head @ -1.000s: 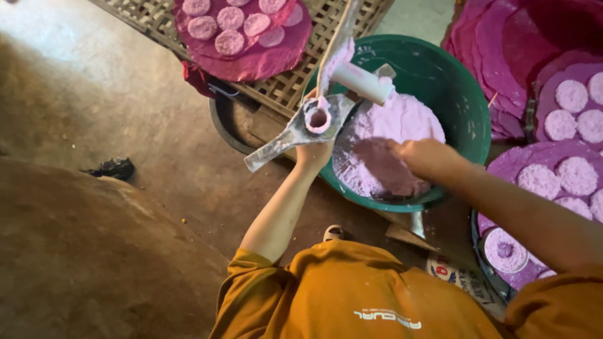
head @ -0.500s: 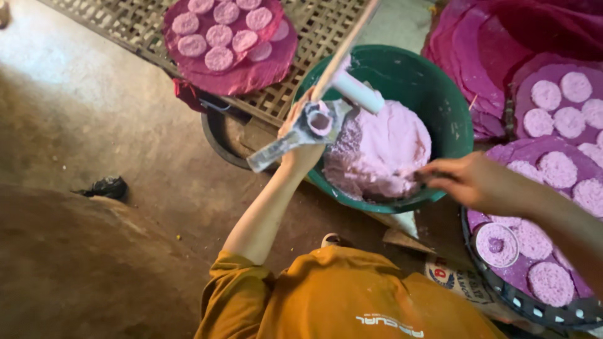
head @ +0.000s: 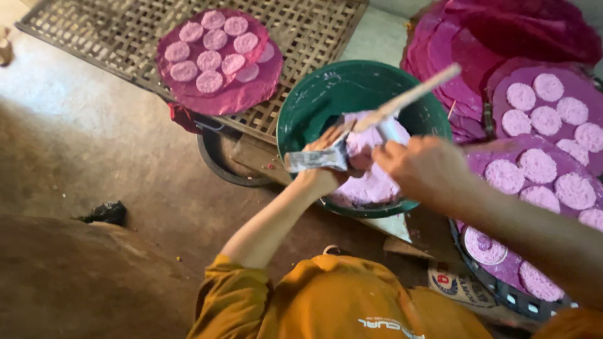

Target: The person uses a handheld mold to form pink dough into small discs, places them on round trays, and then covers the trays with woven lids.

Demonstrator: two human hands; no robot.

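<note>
Concrete floor (head: 94,157) carries green basin (head: 326,94) w/ pink dough (head: 370,188). Metal mould (head: 314,160) is gripped by left hand (head: 326,169); right hand (head: 424,166), moved back from tray (head: 502,289), is closed, probably on pestle (head: 408,97).

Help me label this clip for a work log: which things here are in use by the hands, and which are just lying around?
In use:
left hand holding metal press
right hand at the press
wooden lever
green basin
pink dough
nearest tray of pink discs

Lying about:
woven rack
round tray of discs on it
stacked magenta sheets
dark scrap on the floor
</note>
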